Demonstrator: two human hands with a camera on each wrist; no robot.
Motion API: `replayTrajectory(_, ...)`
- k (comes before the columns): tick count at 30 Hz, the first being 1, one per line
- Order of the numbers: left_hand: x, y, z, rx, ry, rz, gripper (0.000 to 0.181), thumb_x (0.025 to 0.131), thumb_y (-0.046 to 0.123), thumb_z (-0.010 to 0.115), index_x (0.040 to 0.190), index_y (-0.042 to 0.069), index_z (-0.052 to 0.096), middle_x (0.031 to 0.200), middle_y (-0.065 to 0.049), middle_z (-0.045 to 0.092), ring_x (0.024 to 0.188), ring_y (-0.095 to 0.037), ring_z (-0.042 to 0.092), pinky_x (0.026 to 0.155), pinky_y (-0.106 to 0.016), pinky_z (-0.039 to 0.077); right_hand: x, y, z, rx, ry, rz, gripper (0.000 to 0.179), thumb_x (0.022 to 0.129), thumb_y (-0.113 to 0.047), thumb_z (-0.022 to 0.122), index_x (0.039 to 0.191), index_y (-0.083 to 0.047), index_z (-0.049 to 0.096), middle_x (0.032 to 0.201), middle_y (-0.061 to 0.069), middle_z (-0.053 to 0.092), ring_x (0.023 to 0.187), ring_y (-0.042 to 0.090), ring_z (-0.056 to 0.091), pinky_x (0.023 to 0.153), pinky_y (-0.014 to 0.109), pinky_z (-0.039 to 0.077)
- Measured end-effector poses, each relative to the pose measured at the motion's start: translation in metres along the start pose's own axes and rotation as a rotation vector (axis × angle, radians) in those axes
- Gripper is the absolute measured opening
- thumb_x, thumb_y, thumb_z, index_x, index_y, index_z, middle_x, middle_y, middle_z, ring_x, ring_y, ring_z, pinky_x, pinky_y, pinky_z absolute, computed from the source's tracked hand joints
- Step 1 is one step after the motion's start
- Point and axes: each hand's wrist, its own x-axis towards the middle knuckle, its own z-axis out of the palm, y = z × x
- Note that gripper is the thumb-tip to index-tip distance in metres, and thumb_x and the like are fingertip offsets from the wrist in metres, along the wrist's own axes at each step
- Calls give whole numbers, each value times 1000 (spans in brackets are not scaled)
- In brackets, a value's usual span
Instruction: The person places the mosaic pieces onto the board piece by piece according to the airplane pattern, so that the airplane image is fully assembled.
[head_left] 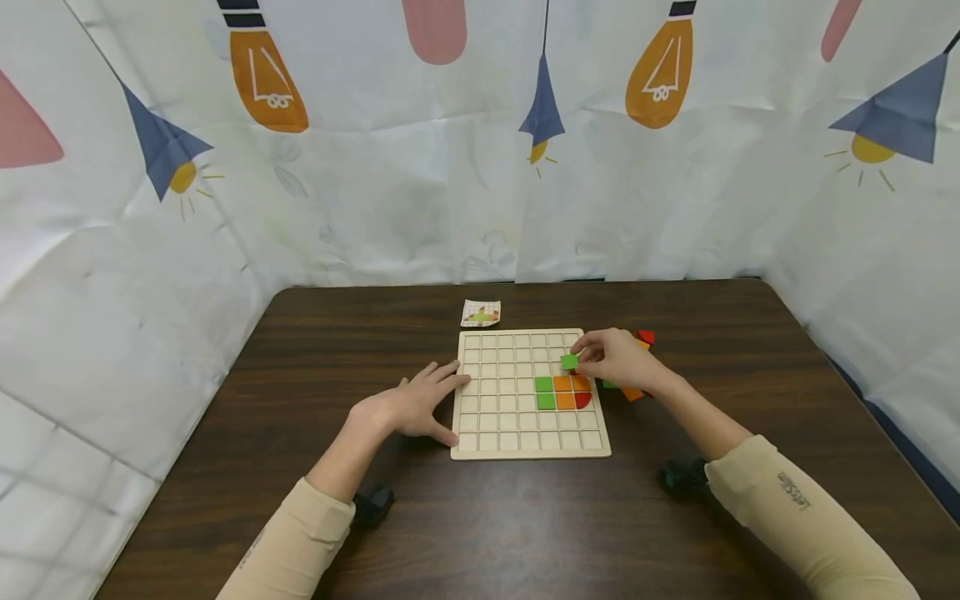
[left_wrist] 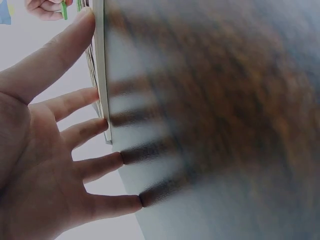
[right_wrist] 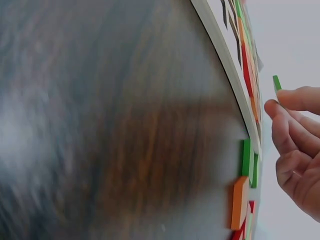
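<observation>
A pale wooden grid board (head_left: 487, 419) lies on the dark table. My left hand (head_left: 416, 406) is spread at its left side, with the thumb and some fingertips on the edge. Over the upper right of the board, my right hand (head_left: 618, 360) pinches a green square tile (head_left: 569, 362) between thumb and fingertips. In the right wrist view the tile (right_wrist: 277, 83) is held up above the board. Below it, green tiles (head_left: 545, 401), orange tiles (head_left: 564, 401) and a red rounded tile (head_left: 582, 400) sit in the grid cells.
Loose tiles lie right of the board, partly hidden by my right hand: an orange one (head_left: 632, 393), a green one (head_left: 611, 384) and a red one (head_left: 647, 337). A small card with a coloured grid picture (head_left: 481, 313) lies behind the board.
</observation>
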Motion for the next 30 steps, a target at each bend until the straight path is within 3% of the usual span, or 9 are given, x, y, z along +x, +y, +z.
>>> replayTrajectory(30, 0, -2, 2, -13, 15, 2, 98, 85, 40, 86, 162, 15, 32, 171, -9, 10, 156, -39, 5, 116, -72, 11, 9, -23, 24, 15, -45, -56, 24, 92, -13, 79, 113, -3, 74, 91, -3, 74, 85, 14, 68, 79, 36, 57)
